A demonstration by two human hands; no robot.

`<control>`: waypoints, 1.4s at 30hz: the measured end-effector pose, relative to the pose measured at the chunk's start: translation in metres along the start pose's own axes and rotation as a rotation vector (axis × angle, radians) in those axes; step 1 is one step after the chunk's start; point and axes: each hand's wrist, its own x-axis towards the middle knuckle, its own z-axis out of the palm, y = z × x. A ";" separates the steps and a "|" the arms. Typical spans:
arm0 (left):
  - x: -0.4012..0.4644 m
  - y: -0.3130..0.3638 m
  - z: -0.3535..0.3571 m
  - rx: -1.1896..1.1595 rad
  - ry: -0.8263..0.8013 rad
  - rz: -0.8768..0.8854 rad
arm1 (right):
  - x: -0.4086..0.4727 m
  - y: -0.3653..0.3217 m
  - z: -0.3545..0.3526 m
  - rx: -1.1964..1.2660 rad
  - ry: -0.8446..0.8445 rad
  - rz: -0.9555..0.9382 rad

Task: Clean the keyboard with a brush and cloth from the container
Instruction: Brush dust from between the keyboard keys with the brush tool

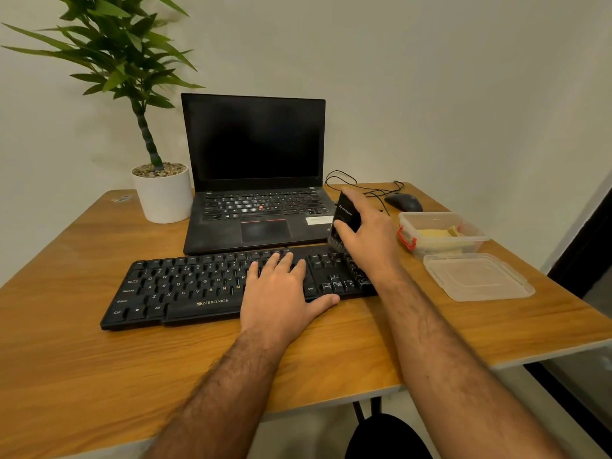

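A black keyboard (185, 286) lies across the wooden table in front of me. My left hand (281, 289) rests flat on its right-middle keys, fingers straight, thumb at the front edge. My right hand (371, 233) grips a black brush (346, 217) with its bristles down on the keyboard's far right corner. At the right stands the clear container (477, 240) with a red latch, holding a yellow cloth (433, 234).
The container's clear lid (477, 276) lies in front of it near the table's right edge. An open black laptop (255, 167) sits behind the keyboard, a potted plant (162, 190) to its left, a wired mouse (404, 202) at the back right.
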 end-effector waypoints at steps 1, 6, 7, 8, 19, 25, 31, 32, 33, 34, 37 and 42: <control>0.000 0.000 0.000 0.001 0.000 -0.001 | 0.001 -0.001 0.002 0.011 -0.025 0.005; 0.000 0.000 0.000 -0.005 -0.002 -0.003 | 0.000 0.005 0.000 0.028 -0.116 0.050; 0.000 0.001 0.000 -0.006 -0.002 -0.002 | 0.000 0.008 -0.002 0.036 -0.109 0.066; 0.000 0.001 0.000 -0.005 0.002 -0.002 | -0.001 0.010 -0.003 0.037 -0.098 0.077; -0.002 0.001 -0.001 -0.003 0.004 -0.005 | 0.008 0.002 0.011 0.015 -0.068 0.052; 0.000 0.000 0.001 -0.008 0.014 -0.004 | -0.003 0.010 -0.003 0.022 -0.077 0.066; -0.001 0.001 0.000 -0.014 0.007 -0.004 | 0.014 0.003 0.005 -0.036 -0.048 0.081; -0.001 0.001 0.000 -0.015 0.008 -0.005 | 0.019 0.005 0.006 -0.038 -0.036 0.102; 0.000 0.001 0.001 -0.015 0.009 -0.005 | 0.023 0.006 0.008 -0.028 -0.026 0.121; 0.000 0.001 0.001 -0.016 0.010 -0.005 | 0.024 0.005 0.010 -0.007 -0.035 0.122; 0.001 0.000 0.002 -0.018 0.020 -0.004 | 0.018 -0.005 0.027 0.139 -0.174 0.006; 0.000 0.000 0.002 -0.012 0.023 -0.005 | 0.022 -0.001 0.031 0.186 -0.175 0.036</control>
